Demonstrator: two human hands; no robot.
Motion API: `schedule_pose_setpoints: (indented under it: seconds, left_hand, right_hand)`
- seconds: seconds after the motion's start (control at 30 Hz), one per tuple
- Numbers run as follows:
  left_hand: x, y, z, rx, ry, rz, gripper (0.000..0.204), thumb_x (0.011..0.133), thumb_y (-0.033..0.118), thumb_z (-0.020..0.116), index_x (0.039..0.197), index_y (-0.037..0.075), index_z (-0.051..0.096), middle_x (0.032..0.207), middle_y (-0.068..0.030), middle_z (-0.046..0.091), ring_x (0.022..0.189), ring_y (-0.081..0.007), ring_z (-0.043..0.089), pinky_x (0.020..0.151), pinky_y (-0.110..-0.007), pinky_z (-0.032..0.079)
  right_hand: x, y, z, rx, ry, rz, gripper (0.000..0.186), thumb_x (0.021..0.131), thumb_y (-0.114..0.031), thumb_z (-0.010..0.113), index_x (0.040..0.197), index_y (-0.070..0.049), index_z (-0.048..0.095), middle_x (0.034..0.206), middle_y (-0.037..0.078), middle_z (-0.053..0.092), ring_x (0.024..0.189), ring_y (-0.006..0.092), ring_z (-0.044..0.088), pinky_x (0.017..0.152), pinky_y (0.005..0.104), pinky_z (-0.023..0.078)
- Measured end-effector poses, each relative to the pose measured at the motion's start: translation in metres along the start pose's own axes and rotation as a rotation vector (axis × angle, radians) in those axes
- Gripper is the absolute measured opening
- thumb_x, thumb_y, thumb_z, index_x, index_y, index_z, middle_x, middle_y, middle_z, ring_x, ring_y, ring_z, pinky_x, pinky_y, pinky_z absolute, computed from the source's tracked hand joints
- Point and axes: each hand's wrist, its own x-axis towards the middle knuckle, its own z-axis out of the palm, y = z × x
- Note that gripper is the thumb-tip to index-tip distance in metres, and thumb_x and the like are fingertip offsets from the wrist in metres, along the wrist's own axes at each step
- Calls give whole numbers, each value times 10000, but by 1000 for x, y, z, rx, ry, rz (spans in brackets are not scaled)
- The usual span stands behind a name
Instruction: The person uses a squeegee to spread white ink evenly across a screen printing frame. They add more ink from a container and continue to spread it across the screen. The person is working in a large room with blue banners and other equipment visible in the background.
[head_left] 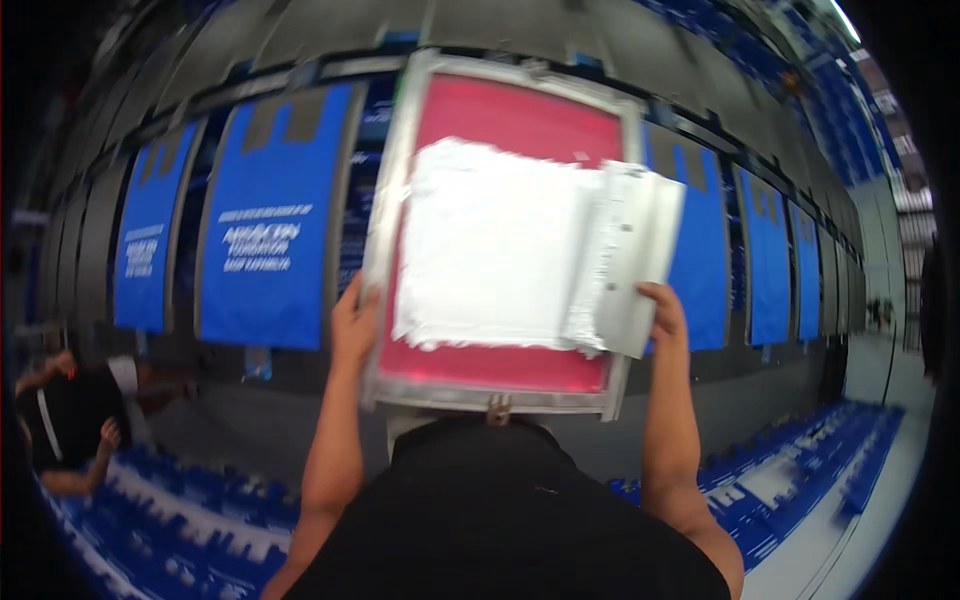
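A screen-printing frame (400,150) with a metal border and red mesh (515,108) is held up before me, slightly tilted, a broad patch of white ink (480,240) on it. A metal squeegee (640,260), thick with white ink along one side, lies over the frame's right part. My left hand (350,315) is closed on the frame's left edge. My right hand (662,310) has its fingers closed on the lower outer end of the squeegee; whether it also grips the frame behind is hidden.
Blue printed bags (262,160) lie on a row of grey boards (500,25) behind the frame, continuing both ways. At lower left another person (75,420) in dark clothing works nearby. More blue printed pieces (810,450) are laid out low on both sides.
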Motion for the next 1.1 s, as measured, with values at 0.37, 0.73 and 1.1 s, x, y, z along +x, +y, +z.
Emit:
schedule_pose_setpoints:
  seconds: [0.37,0.73,1.1]
  left_hand:
    - [-12,12,7,-88,54,-188,468,951,254,615,1320,-20,527,1183,-128,644,1050,-165,596,910,-286,460]
    - [-18,4,15,-26,50,-197,516,923,338,637,1316,17,542,1188,-163,647,1084,-195,602,927,-292,451]
    - [-3,-1,11,-3,58,-298,565,955,365,594,1368,-3,479,1300,-119,578,1204,-175,519,1020,-294,388]
  right_hand:
    - [43,-11,11,-67,-103,102,481,756,-118,650,1190,71,562,1053,192,659,916,305,676,836,419,562]
    - [46,-14,4,-97,-110,6,514,764,-139,627,1224,70,534,1062,195,655,941,310,670,860,423,556]
    - [63,7,0,-99,-81,52,385,797,-143,678,1110,69,605,1011,168,671,891,257,680,804,397,568]
